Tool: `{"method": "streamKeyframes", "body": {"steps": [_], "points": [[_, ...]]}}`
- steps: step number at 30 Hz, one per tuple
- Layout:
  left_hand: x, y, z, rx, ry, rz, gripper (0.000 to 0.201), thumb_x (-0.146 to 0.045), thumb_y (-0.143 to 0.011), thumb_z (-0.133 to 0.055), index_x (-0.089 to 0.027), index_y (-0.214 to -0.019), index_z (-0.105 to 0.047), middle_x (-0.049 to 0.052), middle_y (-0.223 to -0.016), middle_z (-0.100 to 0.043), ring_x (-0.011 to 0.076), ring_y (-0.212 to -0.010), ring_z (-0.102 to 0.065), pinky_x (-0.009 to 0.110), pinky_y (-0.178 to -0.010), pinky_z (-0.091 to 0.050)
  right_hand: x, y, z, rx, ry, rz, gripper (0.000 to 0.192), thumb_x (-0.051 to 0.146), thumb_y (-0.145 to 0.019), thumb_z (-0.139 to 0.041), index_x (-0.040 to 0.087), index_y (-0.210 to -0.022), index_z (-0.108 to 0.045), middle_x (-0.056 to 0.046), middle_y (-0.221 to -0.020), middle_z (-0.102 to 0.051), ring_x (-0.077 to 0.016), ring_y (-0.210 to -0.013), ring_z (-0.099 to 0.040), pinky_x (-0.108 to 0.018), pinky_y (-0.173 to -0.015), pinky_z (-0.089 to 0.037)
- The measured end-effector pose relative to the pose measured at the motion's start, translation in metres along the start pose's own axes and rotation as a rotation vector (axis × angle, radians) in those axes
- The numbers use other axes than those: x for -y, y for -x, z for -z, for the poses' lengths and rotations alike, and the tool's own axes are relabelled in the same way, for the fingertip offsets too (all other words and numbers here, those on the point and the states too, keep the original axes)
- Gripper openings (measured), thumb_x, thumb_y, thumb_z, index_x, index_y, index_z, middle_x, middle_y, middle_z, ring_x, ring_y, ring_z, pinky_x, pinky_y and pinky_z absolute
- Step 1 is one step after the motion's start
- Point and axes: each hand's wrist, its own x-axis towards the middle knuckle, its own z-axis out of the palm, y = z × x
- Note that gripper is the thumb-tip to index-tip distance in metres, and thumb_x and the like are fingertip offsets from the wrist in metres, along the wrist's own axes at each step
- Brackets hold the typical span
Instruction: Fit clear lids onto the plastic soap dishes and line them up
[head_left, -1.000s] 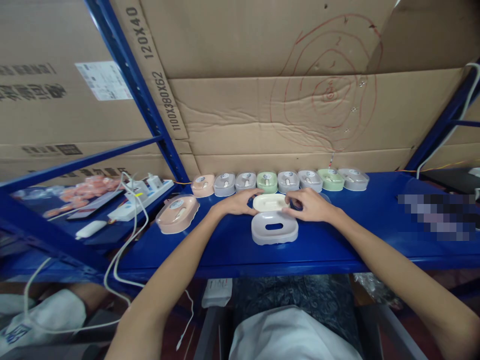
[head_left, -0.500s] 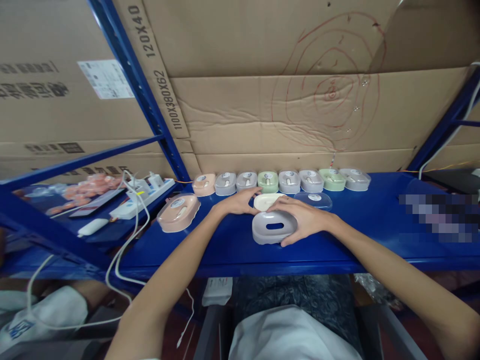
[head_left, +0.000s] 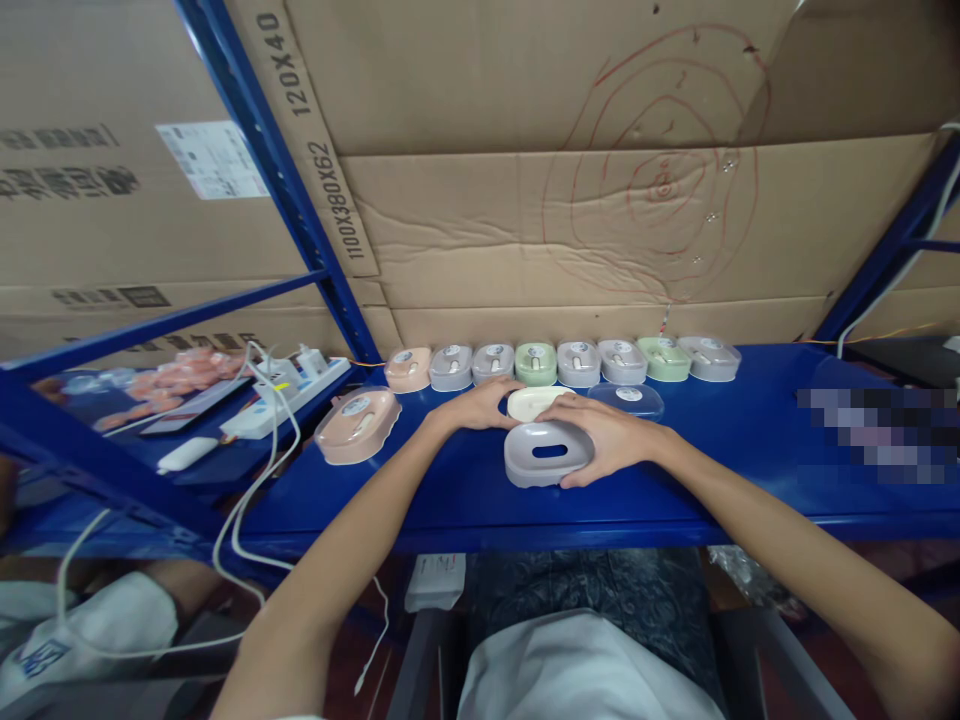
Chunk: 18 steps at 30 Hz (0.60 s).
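Right hand [head_left: 611, 436] fingers grip the grey slotted tray [head_left: 547, 453] (oval, pale); left hand [head_left: 480, 403] fingers hold the cream insert [head_left: 529, 402].

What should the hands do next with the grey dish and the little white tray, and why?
Probably lift the white tray and set it into the grey dish. The right hand grips the grey dish, tilted toward the camera with its slot showing, while the left hand touches the white tray just behind it. The boxes in the back row already look assembled.
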Motion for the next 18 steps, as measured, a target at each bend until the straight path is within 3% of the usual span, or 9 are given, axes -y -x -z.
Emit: {"method": "streamKeyframes", "body": {"steps": [9, 15, 18], "points": [[-0.002, 0.001, 0.002, 0.019, -0.017, 0.011, 0.069, -0.056, -0.081, -0.085, -0.021, -0.138, -0.069, 0.013, -0.134, -0.071, 0.0363, -0.127, -0.065, 0.052, -0.114, -0.049, 0.002, -0.001, 0.002, -0.009, -0.016, 0.024, 0.092, 0.054, -0.072, -0.094, 0.021, -0.151, -0.059, -0.017, -0.148, -0.064, -0.0397, -0.14, -0.058, -0.057, -0.12, -0.045], [-0.003, -0.001, 0.003, 0.037, 0.006, -0.008, 0.062, -0.033, -0.077, -0.085, -0.022, -0.137, -0.07, 0.014, -0.139, -0.071, 0.0366, -0.13, -0.064, 0.053, -0.115, -0.048, -0.004, -0.001, 0.016, -0.16, -0.087, 0.085, 0.078, 0.048, -0.078, -0.09, 0.027, -0.147, -0.061, -0.012, -0.136, -0.069, -0.0351, -0.125, -0.065, -0.053, -0.11, -0.051], [-0.009, 0.0, 0.004, 0.045, 0.051, -0.017, 0.065, -0.037, -0.074, -0.09, -0.021, -0.134, -0.071, 0.013, -0.134, -0.074, 0.0367, -0.127, -0.066, 0.053, -0.113, -0.049, -0.013, 0.001, 0.022, -0.259, -0.081, 0.052, 0.074, 0.048, -0.08, -0.088, 0.025, -0.146, -0.063, -0.013, -0.134, -0.068, -0.0361, -0.125, -0.064, -0.055, -0.11, -0.051]]}}
